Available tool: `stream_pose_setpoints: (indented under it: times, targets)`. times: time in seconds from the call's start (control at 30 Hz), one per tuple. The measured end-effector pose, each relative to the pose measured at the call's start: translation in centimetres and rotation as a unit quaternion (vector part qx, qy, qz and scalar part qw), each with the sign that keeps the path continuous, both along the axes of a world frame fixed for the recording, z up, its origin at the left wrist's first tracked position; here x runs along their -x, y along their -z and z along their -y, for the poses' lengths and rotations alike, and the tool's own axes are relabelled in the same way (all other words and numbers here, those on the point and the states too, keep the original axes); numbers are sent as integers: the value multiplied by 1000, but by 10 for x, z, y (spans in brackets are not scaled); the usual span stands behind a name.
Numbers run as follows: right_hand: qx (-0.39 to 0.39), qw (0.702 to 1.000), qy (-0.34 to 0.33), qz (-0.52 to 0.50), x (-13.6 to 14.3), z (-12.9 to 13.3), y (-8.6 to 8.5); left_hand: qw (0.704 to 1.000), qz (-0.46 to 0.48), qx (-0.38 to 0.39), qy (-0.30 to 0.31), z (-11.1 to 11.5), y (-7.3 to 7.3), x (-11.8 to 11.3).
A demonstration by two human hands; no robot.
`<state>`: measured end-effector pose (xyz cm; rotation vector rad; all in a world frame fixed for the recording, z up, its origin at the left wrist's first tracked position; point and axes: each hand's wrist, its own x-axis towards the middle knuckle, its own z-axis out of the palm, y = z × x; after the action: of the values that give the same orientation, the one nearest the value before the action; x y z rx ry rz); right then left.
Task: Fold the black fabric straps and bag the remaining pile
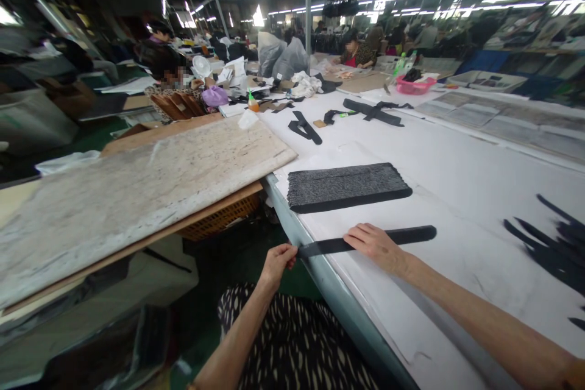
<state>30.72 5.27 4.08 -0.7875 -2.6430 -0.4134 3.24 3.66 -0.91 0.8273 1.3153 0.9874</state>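
Observation:
A long black fabric strip (414,235) with a rounded far end lies on the white-topped table, its near end reaching the table edge. My left hand (278,262) pinches that near end between thumb and fingers. Partway along it, my right hand (377,248) lies palm down, fingers flat across the strip and pressing it on the surface; the thumb is hidden. Just beyond both hands rests a neat overlapped row of dark grey strips (350,186) with black edges.
A worn pale board (150,177) adjoins on the left, above a yellow crate (222,217). Loose black strips (307,128) lie farther back, and a dark pile (557,250) sits at right. A pink basket (415,85) and co-workers are in the background.

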Motion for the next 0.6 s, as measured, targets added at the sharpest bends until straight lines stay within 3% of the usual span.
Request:
stream_pose_setpoints:
  times: [0.17, 0.3, 0.6]
  targets:
    - [-11, 999, -16, 28, 2, 0, -2, 995, 92, 27, 4, 4, -4, 7]
    - [-27, 997, -30, 72, 2, 0, -4, 994, 110, 30, -1, 5, -2, 11]
    - [-51, 989, -91, 100, 11, -3, -10, 997, 70, 45, 10, 0, 35, 1]
